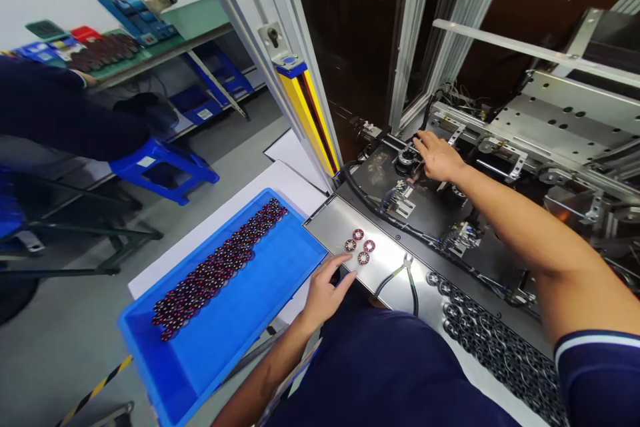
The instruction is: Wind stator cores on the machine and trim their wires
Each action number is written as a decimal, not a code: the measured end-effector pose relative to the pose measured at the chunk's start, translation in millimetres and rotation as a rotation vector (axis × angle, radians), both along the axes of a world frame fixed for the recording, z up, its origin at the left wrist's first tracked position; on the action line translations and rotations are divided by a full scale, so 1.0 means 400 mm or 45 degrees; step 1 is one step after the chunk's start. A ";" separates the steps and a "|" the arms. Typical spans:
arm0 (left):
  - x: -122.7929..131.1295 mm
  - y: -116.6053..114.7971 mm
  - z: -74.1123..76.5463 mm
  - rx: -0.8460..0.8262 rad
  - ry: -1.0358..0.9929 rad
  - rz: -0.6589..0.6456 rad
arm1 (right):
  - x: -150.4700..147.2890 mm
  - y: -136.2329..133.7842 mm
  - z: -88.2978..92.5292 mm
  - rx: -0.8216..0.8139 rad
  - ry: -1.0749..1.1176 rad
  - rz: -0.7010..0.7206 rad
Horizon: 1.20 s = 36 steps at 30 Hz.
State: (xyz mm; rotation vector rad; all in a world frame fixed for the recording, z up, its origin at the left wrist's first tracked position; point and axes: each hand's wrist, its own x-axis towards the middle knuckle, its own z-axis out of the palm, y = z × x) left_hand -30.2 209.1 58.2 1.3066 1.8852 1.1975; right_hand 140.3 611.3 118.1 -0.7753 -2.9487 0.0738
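My left hand (pixel 327 290) hovers at the near edge of a metal ledge (pixel 325 220), thumb and fingers apart, holding nothing. Just beyond its fingertips lie several small toothed rings (pixel 363 258) that look like motor stators, some reddish. My right hand (pixel 440 157) reaches into the machine, its fingers bent together at the edge of a round metal fixture (pixel 409 157). Whatever is between those fingertips is too small and covered to make out. Side cutters (pixel 407 273) with dark handles rest on the ledge, right of the rings.
Rows of dark round parts (pixel 480 327) cover the ledge's right side. To the left, a blue tray (pixel 265 273) carries stacked similar rings (pixel 215 267). A yellow sensor bar (pixel 310 120) stands on the frame post. Behind, another person (pixel 60 113) sits at a green bench (pixel 190 20).
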 end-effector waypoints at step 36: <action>0.300 0.139 0.149 -0.146 -0.535 -1.267 | 0.438 -0.896 0.044 -0.495 0.956 -0.287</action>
